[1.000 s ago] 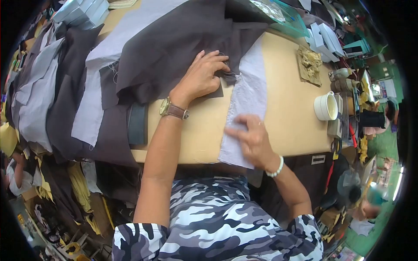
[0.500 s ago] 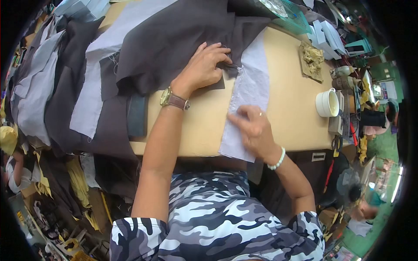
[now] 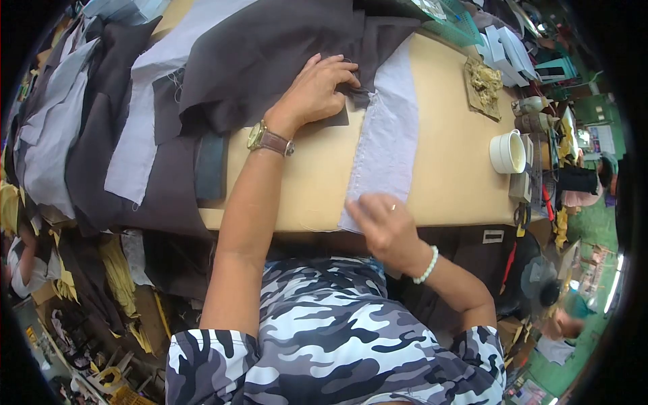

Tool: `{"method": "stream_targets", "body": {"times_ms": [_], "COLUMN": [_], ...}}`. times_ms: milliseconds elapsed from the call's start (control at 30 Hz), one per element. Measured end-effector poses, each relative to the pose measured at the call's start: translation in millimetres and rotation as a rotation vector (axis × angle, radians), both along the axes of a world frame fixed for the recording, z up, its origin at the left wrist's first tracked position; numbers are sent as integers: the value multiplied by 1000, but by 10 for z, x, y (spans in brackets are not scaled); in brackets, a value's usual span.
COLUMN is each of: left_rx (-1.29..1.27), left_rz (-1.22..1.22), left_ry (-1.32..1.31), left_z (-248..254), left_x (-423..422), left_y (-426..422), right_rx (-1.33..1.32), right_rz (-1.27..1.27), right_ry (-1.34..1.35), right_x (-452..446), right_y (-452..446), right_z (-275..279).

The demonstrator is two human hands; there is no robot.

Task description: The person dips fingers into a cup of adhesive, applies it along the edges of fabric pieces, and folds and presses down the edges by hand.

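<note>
My left hand (image 3: 314, 94) lies with spread fingers on a dark brown fabric piece (image 3: 263, 57), pressing it to the tan tabletop (image 3: 449, 158). Beside its fingertips, a pale lilac-grey fabric strip (image 3: 391, 131) comes out from the dark cloth and runs toward the table's front edge. Stitch-like marks or loose fibres show along the strip's left side. Over the strip's lower end is my right hand (image 3: 388, 229), fingers bent and blurred by motion. Whether it pinches the strip or only touches it is not visible.
At the right stand a white mug (image 3: 505, 155) and a board with a yellowish lump (image 3: 482, 84). Scissors (image 3: 522, 217) hang at the right edge. A teal basket (image 3: 453, 25) sits at the back. Dark and pale cloths (image 3: 61, 145) drape over the left side near a dark block (image 3: 211, 167).
My right hand has moved down along the pale strip toward the table's front edge. My left hand stays on the dark fabric.
</note>
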State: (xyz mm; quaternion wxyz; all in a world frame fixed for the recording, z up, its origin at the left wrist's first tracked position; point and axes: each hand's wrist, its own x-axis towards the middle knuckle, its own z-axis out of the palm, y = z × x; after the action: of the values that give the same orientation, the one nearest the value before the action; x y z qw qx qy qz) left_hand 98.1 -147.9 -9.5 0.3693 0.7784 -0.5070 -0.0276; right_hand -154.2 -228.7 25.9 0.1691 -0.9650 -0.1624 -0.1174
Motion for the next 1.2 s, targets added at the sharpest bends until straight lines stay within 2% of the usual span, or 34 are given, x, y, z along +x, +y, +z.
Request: {"method": "stream_targets", "body": {"times_ms": [133,167,300,433,533,567,667,800,900,1033,1133,1200], "left_rx": [17,15,5,9,7,8,3,-5,-1,-1,2,-9], "left_rz": [12,8,4,10,14,9,11,0,8,5,11,3], "left_ry": [0,4,8,8,1,0,0,12,19,13,11,6], "left_z": [-9,-13,-13,-15,-23,-24,-17,-30,-18,-13,-22,-18], "left_x": [-11,-8,-4,-3,-4,-2,1,6,-3,9,-10,1], "left_y": [-14,-20,-17,-16,-26,-31,-9,-33,-30,-32,-36,-30], "right_rx": [-57,25,-161,-313,-82,80,184,-177,-240,42,143,41], "right_rz": [104,91,-120,-31,37,22,-122,-248,-197,-66,-191,-182], "right_ry": [1,14,49,5,95,189,65,118,31,0,46,31], "right_x": [-193,-159,14,-243,-358,-345,-183,-46,-264,-384,-276,-272], "right_y": [118,58,40,245,301,249,147,167,324,315,242,271], "right_z": [51,20,39,14,69,47,63,-3,-92,-75,-85,-64]}}
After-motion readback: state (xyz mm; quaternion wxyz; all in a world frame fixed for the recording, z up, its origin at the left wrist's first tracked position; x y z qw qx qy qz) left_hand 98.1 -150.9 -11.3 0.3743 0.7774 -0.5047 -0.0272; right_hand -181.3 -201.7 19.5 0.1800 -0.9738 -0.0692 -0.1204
